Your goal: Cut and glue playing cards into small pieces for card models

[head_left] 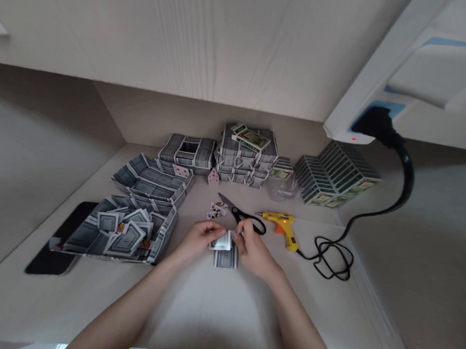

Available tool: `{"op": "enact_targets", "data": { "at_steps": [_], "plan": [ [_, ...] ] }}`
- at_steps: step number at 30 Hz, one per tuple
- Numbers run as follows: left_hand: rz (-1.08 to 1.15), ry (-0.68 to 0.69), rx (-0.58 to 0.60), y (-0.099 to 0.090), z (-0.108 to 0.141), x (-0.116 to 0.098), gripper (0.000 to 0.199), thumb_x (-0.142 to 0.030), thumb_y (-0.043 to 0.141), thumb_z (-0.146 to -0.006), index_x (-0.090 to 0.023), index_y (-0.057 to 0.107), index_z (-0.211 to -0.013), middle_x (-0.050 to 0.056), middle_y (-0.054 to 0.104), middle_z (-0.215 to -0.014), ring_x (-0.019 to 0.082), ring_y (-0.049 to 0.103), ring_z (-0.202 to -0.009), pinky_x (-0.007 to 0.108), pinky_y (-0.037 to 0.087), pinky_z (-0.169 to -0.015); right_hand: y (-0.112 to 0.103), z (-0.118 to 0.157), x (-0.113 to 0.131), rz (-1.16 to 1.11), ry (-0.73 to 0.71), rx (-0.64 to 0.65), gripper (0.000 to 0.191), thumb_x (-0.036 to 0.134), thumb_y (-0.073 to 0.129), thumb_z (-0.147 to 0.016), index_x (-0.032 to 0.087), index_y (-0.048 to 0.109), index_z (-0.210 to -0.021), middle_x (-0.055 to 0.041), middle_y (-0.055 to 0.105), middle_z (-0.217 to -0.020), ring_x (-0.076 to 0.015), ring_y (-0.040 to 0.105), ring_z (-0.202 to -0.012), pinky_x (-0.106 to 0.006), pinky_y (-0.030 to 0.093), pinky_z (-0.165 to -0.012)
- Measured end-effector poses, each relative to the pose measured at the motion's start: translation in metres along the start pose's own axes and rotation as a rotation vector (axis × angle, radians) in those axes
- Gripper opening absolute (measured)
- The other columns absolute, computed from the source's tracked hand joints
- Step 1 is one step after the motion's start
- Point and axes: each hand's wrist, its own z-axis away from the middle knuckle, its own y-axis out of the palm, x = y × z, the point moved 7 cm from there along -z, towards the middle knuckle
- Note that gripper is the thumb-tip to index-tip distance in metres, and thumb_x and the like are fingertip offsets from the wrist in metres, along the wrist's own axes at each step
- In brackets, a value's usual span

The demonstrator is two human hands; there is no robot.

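Near the middle of the white desk, my left hand [202, 236] pinches the left edge of a patterned playing card [222, 241]. The fingers of my right hand [251, 247] are closed at that card's right edge. Below it another patterned card [225, 259] lies face down, partly covered by the upper one. Black scissors [246, 216] lie open just beyond my right hand. Cut card pieces [216, 211] with face figures rest beyond my left hand. A yellow glue gun [283, 224] lies on its side to the right.
At the left, a card-covered box [164, 233] holds loose cards, partly over a black phone [51, 259]. More card-built boxes [190, 152] and stacked card packs [317, 181] stand along the back. A black cord [343, 239] coils at the right, under a shelf [166, 40].
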Motion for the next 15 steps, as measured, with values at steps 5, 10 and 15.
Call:
{"op": "enact_targets", "data": {
  "at_steps": [5, 10, 15],
  "plan": [
    [-0.062, 0.015, 0.058, 0.000, 0.001, -0.003, 0.027, -0.037, 0.065, -0.063, -0.012, 0.064, -0.072, 0.003, 0.062, -0.066, 0.012, 0.053, -0.060, 0.021, 0.041, -0.056, 0.003, 0.001, -0.001, -0.035, 0.016, 0.002, 0.009, 0.017, 0.037, -0.081, 0.023, 0.031, -0.085, 0.0000, 0.044, -0.073, -0.0163, 0.046, -0.067, -0.028, 0.036, -0.061],
    [-0.147, 0.049, 0.172, 0.008, 0.005, -0.006, 0.027, -0.038, 0.060, -0.068, -0.011, 0.060, -0.065, -0.001, 0.053, -0.057, 0.009, 0.045, -0.053, 0.019, 0.036, -0.050, 0.006, 0.003, 0.002, -0.058, 0.006, 0.030, 0.009, 0.016, 0.036, -0.081, 0.023, 0.031, -0.084, 0.0011, 0.043, -0.073, -0.0150, 0.044, -0.065, -0.027, 0.035, -0.060],
    [-0.266, 0.115, 0.268, 0.019, 0.010, -0.007, 0.038, -0.046, 0.051, -0.074, -0.013, 0.050, -0.056, -0.004, 0.042, -0.051, 0.007, 0.038, -0.051, 0.017, 0.030, -0.046, 0.007, 0.003, 0.005, -0.106, 0.010, 0.031, 0.008, 0.016, 0.036, -0.081, 0.022, 0.031, -0.084, 0.0025, 0.040, -0.072, -0.0134, 0.042, -0.062, -0.026, 0.032, -0.057]
  ]
}}
